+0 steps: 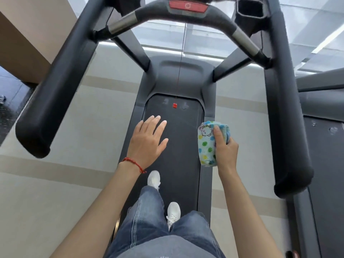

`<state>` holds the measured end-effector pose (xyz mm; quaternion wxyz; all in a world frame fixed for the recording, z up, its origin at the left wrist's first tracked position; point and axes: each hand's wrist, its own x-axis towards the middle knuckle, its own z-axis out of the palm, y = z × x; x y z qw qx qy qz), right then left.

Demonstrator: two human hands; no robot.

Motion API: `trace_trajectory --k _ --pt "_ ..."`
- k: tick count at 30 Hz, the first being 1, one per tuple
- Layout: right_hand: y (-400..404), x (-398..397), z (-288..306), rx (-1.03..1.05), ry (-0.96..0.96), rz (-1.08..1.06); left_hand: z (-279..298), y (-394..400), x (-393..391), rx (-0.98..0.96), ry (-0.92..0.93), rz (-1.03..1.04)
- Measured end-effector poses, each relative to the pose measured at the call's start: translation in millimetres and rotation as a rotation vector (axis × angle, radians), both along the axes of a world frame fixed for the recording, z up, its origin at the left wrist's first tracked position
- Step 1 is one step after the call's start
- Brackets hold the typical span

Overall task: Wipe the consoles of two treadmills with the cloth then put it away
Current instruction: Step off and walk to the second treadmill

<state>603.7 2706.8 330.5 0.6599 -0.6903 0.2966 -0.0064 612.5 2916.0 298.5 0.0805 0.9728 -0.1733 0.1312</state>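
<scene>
Pinching the folded cloth point(207, 144) between thumb and curled fingers, the right hand point(226, 148) is holding it upright in the air above the right edge of the running belt point(175, 146); thumb is lying across the near face, fingers are wrapping the far fold. Left hand point(147, 140) is hovering spread and flat, holding nothing, over the belt's left side. Judgement: cloth is looking like soft, light terry, limp once unfolded, not slippery and not fragile; keeping it in a thick fold is giving a firm pad, and gripping mid-bundle should be stopping corners from trailing. Feet are standing on the belt, so the body is sitting between the two side handrails point(55, 86); these are bounding sideways arm travel, with open room straight ahead and upward. Farther on, a thin safety cord point(181, 62) with a red clip point(174, 105) is hanging down the centre line, a likely snag for a forward reach. Beyond it the curved front bar point(186, 17) and the red-lit console strip point(188, 6) are lying at the top edge, mostly cropped. A second treadmill point(325, 146) is standing just beside on the right.
</scene>
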Motion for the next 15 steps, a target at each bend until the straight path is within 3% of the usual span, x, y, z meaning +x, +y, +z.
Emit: trace_trajectory --k 15 --pt "52 232 31 0.047 -0.078 -0.102 23 45 260 -0.041 -0.129 -0.106"
